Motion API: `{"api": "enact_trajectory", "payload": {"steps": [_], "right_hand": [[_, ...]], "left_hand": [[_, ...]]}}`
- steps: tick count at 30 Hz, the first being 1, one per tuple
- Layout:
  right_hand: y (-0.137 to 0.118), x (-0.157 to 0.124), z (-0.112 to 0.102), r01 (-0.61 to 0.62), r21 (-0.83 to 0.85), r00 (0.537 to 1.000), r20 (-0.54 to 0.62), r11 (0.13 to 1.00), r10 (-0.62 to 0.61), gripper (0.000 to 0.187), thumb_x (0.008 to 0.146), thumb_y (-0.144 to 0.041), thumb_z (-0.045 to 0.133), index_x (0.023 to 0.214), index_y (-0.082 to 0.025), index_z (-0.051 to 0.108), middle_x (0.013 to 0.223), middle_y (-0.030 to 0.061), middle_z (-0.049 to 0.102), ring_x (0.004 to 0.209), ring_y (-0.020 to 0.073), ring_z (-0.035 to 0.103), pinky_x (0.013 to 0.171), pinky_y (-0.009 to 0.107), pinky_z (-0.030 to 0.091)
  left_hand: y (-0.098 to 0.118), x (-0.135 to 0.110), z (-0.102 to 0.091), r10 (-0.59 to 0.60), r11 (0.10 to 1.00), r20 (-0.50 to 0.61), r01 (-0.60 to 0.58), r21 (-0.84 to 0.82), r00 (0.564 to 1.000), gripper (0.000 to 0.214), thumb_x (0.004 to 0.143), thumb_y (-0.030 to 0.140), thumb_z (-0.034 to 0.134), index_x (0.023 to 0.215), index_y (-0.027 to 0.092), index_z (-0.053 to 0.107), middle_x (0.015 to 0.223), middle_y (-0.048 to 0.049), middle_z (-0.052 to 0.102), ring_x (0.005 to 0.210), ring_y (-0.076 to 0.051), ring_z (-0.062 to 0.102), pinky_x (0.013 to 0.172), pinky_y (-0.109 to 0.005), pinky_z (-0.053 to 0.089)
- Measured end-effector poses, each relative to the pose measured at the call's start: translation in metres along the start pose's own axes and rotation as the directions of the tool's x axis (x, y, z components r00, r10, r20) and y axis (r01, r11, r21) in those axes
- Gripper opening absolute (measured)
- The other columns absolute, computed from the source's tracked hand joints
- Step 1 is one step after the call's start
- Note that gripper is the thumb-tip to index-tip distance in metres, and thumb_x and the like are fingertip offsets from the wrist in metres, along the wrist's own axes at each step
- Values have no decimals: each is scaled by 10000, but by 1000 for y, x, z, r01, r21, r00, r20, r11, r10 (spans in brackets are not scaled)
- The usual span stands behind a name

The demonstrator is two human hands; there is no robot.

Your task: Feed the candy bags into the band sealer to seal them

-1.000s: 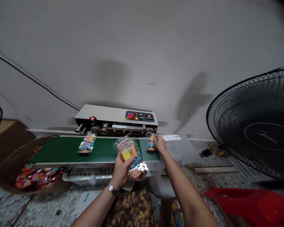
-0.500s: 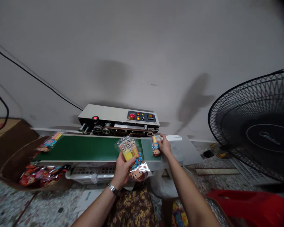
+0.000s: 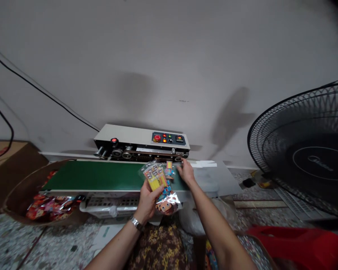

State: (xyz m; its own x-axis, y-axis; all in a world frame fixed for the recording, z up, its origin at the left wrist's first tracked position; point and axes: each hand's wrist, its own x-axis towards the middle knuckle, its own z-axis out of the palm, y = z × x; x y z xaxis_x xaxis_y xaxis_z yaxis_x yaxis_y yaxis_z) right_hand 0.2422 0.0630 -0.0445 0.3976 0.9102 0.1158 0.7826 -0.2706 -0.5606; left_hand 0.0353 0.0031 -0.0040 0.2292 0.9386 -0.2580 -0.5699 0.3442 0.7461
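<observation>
My left hand is closed round a fanned bundle of small clear packets with yellow and orange sticks and cartoon faces, held over the near edge of the green conveyor belt. My right hand lies on the belt's right end, fingers on a single packet that sits just under the sealing machine. The bundle partly hides that packet.
A cardboard box at the belt's left end holds several sealed packets. A large black fan stands at the right, a red plastic stool below it. A grey plate extends the belt on the right.
The packet at the belt's left end has dropped off into the box. The packet under my right hand has moved left toward the sealer, and my right hand went with it.
</observation>
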Motion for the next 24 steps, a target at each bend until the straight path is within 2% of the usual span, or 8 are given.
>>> {"api": "enact_trajectory", "payload": {"steps": [2, 4, 6, 8, 10, 15, 18, 24], "right_hand": [[-10, -12, -6, 15, 195, 1000, -11, 981, -13, 317, 778, -321, 492, 1044, -159, 547, 822, 47, 595, 721, 154, 548, 667, 248, 413], [-25, -28, -15, 25, 443, 992, 100, 896, -77, 309, 809, -404, 443, 967, -165, 559, 763, 23, 590, 634, 133, 536, 587, 230, 416], [-42, -45, -23, 44, 585, 957, 207, 810, -202, 316, 796, -444, 472, 914, -169, 571, 714, 0, 585, 588, 115, 519, 540, 209, 403], [-57, -60, -28, 113, 592, 936, 207, 798, -286, 278, 772, -429, 527, 836, -166, 594, 680, -12, 582, 587, 103, 504, 548, 195, 394], [-66, -70, -30, 169, 550, 947, 138, 818, -288, 262, 783, -410, 524, 760, -162, 606, 659, -13, 578, 594, 101, 496, 560, 190, 388], [-63, -75, -25, 104, 580, 992, -3, 808, -125, 308, 815, -427, 466, 770, -157, 608, 694, 5, 598, 616, 117, 513, 560, 193, 398], [-59, -73, -22, 63, 611, 996, -86, 789, -13, 315, 816, -437, 454, 788, -157, 597, 698, 9, 594, 622, 122, 512, 553, 197, 405], [-72, -76, -21, 106, 650, 994, -65, 753, -84, 288, 808, -425, 489, 800, -163, 609, 746, 21, 618, 699, 137, 553, 640, 221, 443]], "left_hand": [[1, 1, -2, 9, 1000, 19, -10, 7, 1000, 529, 599, 188, 745, 1079, 173, 525, 1018, -91, 663, 854, -217, 641, 793, -356, 489], [0, 2, -4, 14, 1000, 18, -15, 16, 1000, 537, 606, 184, 741, 1094, 171, 517, 1043, -99, 654, 880, -221, 635, 815, -365, 480], [0, 3, -4, 17, 1000, 14, -17, 22, 1000, 545, 603, 184, 743, 1098, 166, 516, 1051, -104, 651, 898, -228, 631, 825, -367, 476], [-1, 3, -2, 22, 1000, 21, -23, 19, 1000, 554, 598, 185, 745, 1102, 164, 518, 1064, -108, 647, 928, -238, 622, 835, -365, 471], [-2, 3, 0, 28, 1000, 25, -28, 13, 999, 551, 588, 186, 749, 1091, 163, 527, 1072, -108, 646, 948, -244, 617, 839, -359, 470], [-2, 2, 4, 60, 998, -7, -60, -20, 998, 523, 589, 193, 745, 1064, 165, 528, 1057, -101, 654, 926, -241, 627, 835, -372, 475], [-2, 4, 6, 62, 997, -21, -63, -33, 998, 513, 593, 204, 743, 1056, 163, 527, 1048, -103, 656, 907, -240, 633, 823, -382, 482], [-4, 6, 15, 65, 998, -5, -65, -10, 998, 541, 572, 213, 759, 1062, 162, 536, 1059, -105, 653, 913, -238, 631, 810, -348, 485]]}}
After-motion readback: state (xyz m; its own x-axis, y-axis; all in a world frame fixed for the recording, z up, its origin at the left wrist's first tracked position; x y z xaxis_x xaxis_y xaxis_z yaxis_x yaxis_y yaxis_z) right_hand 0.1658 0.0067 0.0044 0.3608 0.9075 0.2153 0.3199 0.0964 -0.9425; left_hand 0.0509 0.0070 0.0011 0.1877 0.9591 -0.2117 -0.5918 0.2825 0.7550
